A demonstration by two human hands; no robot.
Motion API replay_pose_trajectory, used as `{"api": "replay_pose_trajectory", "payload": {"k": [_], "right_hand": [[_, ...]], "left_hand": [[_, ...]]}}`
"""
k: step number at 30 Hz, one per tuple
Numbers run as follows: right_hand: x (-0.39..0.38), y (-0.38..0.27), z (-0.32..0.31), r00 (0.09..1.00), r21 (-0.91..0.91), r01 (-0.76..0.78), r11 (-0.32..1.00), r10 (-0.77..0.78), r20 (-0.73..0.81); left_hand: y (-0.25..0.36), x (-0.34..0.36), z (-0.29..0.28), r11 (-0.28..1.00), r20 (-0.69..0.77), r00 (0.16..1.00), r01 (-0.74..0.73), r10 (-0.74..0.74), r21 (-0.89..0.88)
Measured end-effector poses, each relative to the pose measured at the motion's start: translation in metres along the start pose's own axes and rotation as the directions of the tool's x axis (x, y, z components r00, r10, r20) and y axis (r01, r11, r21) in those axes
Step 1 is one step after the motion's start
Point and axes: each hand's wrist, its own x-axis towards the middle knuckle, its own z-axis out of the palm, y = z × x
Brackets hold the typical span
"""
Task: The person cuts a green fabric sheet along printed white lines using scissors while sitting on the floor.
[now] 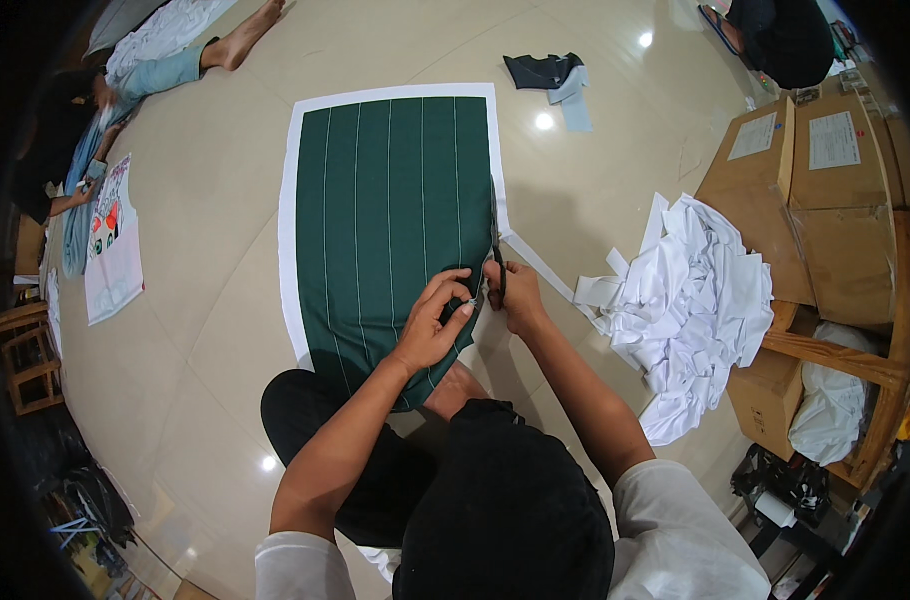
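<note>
A dark green fabric (380,190) with thin pale stripes and a white border lies on the floor, its near end rumpled by my bare foot (450,390). My left hand (430,325) has its fingers curled on the fabric's lower right part, gripping a bunched bit of it. My right hand (515,295) holds black scissors (498,250), whose blades lie along the right edge, inside the white border. A narrow white strip (535,262) runs from that edge toward a heap of white cut pieces (685,300) on the right.
Cardboard boxes (830,250) stand on a wooden frame (865,370) at right. Dark and grey scraps (540,75) lie beyond the fabric. A co-worker (60,130) sits at upper left near a printed cloth (115,270); another person (775,40) is at upper right. A wooden rack (25,360) stands at left.
</note>
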Motion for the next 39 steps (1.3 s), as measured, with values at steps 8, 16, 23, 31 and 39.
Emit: {"api": "replay_pose_trajectory", "payload": {"k": [8,16,23,31,39], "right_hand": [[0.001,0.005,-0.002,1.0,0.004,-0.014,1.0,0.014,0.003],[0.002,0.01,-0.005,1.0,0.021,-0.008,1.0,0.008,0.009],[0.0,0.01,-0.005,1.0,0.028,-0.01,1.0,0.01,0.004],[0.004,-0.005,0.004,0.999,0.021,0.035,0.999,-0.035,-0.005],[0.012,-0.006,0.006,1.0,0.037,0.015,0.999,-0.014,-0.023]], "left_hand": [[0.002,0.001,0.001,1.0,-0.009,1.0,-0.002,0.002,0.014],[0.004,0.0,0.0,1.0,0.0,1.0,0.013,-0.013,0.001],[0.003,0.0,0.001,1.0,0.002,1.0,0.018,-0.018,-0.008],[0.0,-0.001,-0.001,1.0,0.004,1.0,0.007,-0.007,0.009],[0.002,-0.001,-0.001,1.0,-0.008,1.0,-0.013,0.013,0.003]]}}
